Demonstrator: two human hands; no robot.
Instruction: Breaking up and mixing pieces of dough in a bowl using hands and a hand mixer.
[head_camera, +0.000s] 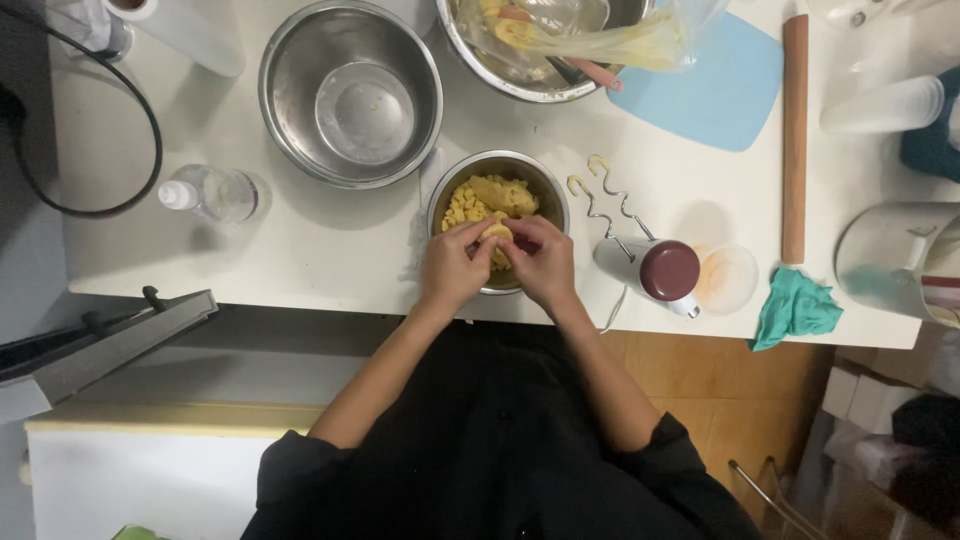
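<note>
— White table (330, 240), seen from our head camera: what lay on it?
— We had a small steel bowl (497, 165) of yellow dough near the edge.
— And our hands?
— Left hand (455, 265) and right hand (543, 262) met over it, fingers (478, 232) pinched together on a dough lump (497, 235). A hand mixer (650, 265) lay beside.

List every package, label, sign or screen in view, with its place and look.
Water bottle: lying on the table's left, clear plastic, white cap, clear wrap.
Plastic bag: in the top bowl, clear, smeared yellow.
Boxes: on the floor at lower right, pale, blurred.
No signs or screens show.
</note>
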